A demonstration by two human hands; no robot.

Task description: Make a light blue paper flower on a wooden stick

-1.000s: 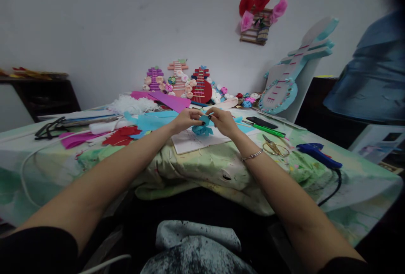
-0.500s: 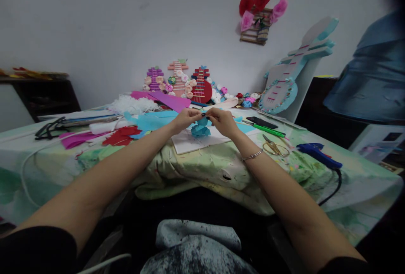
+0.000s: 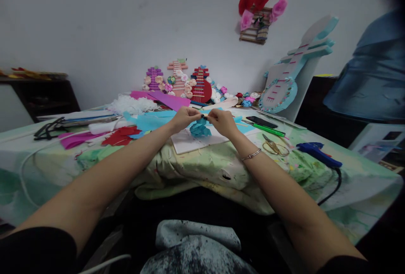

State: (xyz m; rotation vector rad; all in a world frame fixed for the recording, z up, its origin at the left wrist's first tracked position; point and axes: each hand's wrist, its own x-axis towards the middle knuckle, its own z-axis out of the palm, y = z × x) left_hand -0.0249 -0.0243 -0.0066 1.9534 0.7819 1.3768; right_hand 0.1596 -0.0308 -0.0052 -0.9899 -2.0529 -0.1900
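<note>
Both hands meet at the middle of the table, fingertips pinched at the top of a piece of blue crepe paper (image 3: 200, 122). My left hand (image 3: 186, 118) is closed on it from the left, while my right hand (image 3: 222, 121) pinches it from the right, almost touching the other. Just below the fingers are ruffled blue paper petals (image 3: 200, 130), over a white pad (image 3: 185, 144). Behind my left hand lies a larger blue paper sheet (image 3: 155, 118). The exact fold between the fingertips is hidden.
Right of my hands lie a green cutter (image 3: 268, 129), gold-handled scissors (image 3: 274, 145), a black phone (image 3: 261, 121) and a blue glue gun (image 3: 319, 154). On the left are red paper pieces (image 3: 122, 136) and black glasses (image 3: 50, 128). Several decorated lute shapes (image 3: 199, 88) stand behind.
Both hands keep pinching the blue paper, with only a slight shift of the fingers. The ruffled petals below have turned a little and look flatter.
</note>
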